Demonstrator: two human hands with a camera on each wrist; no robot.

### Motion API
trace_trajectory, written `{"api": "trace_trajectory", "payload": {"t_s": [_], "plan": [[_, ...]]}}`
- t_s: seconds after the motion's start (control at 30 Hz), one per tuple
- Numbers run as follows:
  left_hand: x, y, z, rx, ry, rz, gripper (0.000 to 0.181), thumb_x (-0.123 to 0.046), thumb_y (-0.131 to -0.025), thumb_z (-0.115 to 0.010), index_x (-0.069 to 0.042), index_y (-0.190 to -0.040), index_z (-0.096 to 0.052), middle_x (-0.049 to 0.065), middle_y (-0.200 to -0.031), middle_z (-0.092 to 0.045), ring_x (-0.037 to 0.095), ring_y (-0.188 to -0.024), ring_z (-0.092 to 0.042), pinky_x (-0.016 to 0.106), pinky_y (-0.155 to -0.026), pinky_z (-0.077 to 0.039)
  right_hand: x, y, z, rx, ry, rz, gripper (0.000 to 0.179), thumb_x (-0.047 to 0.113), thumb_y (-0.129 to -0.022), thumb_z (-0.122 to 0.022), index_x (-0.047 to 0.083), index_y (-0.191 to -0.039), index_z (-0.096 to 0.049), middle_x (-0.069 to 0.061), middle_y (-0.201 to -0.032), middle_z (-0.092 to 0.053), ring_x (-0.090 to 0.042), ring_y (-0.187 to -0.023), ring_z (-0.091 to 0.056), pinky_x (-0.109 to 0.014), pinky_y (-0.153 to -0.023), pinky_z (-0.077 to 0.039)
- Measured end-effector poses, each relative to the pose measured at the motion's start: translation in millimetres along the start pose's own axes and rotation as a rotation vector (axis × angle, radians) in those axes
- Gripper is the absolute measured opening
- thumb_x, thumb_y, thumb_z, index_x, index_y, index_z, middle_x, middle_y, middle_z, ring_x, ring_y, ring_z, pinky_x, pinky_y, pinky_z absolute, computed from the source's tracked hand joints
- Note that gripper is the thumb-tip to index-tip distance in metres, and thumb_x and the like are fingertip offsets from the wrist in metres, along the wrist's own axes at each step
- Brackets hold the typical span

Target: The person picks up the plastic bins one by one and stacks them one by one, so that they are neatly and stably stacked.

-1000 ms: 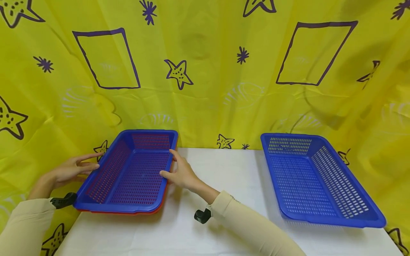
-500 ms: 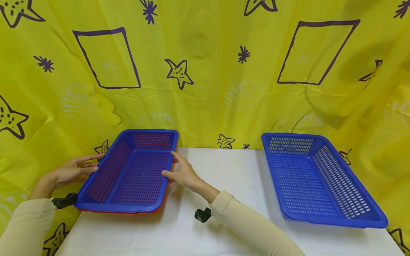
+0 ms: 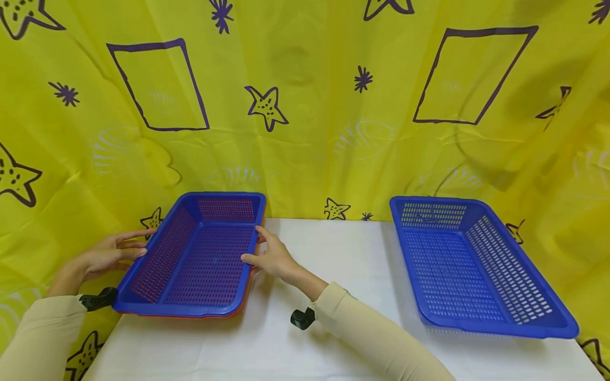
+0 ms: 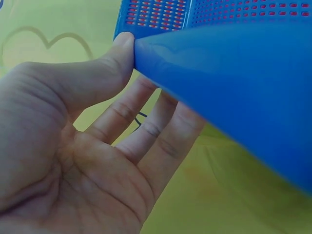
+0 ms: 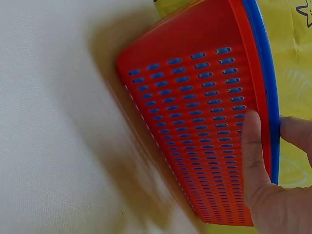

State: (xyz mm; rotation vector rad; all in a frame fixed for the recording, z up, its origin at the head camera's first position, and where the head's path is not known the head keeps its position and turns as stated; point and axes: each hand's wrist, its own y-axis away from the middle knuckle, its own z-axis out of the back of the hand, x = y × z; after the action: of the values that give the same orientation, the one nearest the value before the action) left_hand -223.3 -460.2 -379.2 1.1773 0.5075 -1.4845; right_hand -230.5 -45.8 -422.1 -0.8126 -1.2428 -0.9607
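On the left of the head view, a blue plastic basket (image 3: 214, 259) with slotted walls sits nested inside a red basket (image 5: 190, 41). Only a thin red edge shows below the blue rim from above. At the left long rim, my left hand (image 3: 105, 256) has its thumb against the edge, and the other fingers reach under it. My right hand (image 3: 276, 259) grips the opposite long rim, thumb on the blue lip. In the right wrist view a finger lies against the red wall beneath both rims.
A second blue basket (image 3: 448, 275) stands at the right of the white-covered table (image 3: 329, 264). Behind and beside the table hangs a yellow curtain (image 3: 305, 153) with starfish prints. Dark wrist mounts (image 3: 302, 318) stick out near both cuffs.
Right hand's fingertips have shifted very slightly along the rim. The baskets stay essentially in place; the head view has drifted a little.
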Motion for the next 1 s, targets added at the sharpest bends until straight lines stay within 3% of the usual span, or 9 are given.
{"api": "trace_trajectory", "payload": {"t_s": [0.13,0.37,0.53,0.73,1.0], "plan": [[-2.5,0.8,-0.3,-0.011,-0.011,0.0,0.059,-0.017,-0.106,-0.059,-0.036,-0.158,-0.04,0.039,-0.152,-0.029,0.008,-0.105,-0.066,0.039,-0.086,-0.061,1.7,0.2,-0.1,0.002,0.001,0.004,0.088,0.007,-0.089,-0.08,0.005,-0.161,-0.029,-0.02,-0.132,-0.052,-0.031,-0.069,-0.074,-0.051,-0.07,-0.062],[-5.2,1.9,-0.7,-0.015,-0.023,0.002,0.063,-0.017,-0.105,-0.061,-0.025,-0.162,-0.035,0.04,-0.151,-0.031,0.01,-0.104,-0.067,0.04,-0.086,-0.061,3.1,0.8,0.4,-0.018,0.111,0.02,0.087,0.014,-0.089,-0.082,0.005,-0.16,-0.032,-0.018,-0.13,-0.055,-0.014,-0.067,-0.069,-0.025,-0.08,-0.056],[-7.0,1.2,-1.6,-0.02,-0.035,0.004,0.066,-0.017,-0.105,-0.062,-0.017,-0.163,-0.032,0.039,-0.149,-0.035,0.01,-0.104,-0.067,0.039,-0.087,-0.061,3.6,0.8,1.1,-0.026,0.149,0.03,0.088,0.017,-0.089,-0.082,0.004,-0.16,-0.033,-0.018,-0.129,-0.057,-0.012,-0.069,-0.067,-0.03,-0.086,-0.054],[-12.1,-0.5,-3.7,-0.03,-0.063,0.006,0.067,-0.016,-0.103,-0.064,-0.009,-0.162,-0.032,0.042,-0.148,-0.034,0.019,-0.106,-0.067,0.042,-0.086,-0.061,4.3,1.5,2.8,-0.02,0.123,0.027,0.088,0.014,-0.089,-0.082,0.002,-0.16,-0.031,-0.017,-0.128,-0.057,-0.013,-0.071,-0.071,-0.026,-0.085,-0.055],[-19.2,1.1,-8.7,-0.03,-0.115,0.01,0.07,-0.018,-0.102,-0.066,-0.002,-0.16,-0.031,0.044,-0.148,-0.034,0.035,-0.112,-0.065,0.044,-0.083,-0.062,7.4,3.6,8.4,0.024,0.097,0.012,0.088,0.009,-0.089,-0.081,0.002,-0.16,-0.029,-0.019,-0.127,-0.055,-0.028,-0.072,-0.074,-0.03,-0.073,-0.061]]}}
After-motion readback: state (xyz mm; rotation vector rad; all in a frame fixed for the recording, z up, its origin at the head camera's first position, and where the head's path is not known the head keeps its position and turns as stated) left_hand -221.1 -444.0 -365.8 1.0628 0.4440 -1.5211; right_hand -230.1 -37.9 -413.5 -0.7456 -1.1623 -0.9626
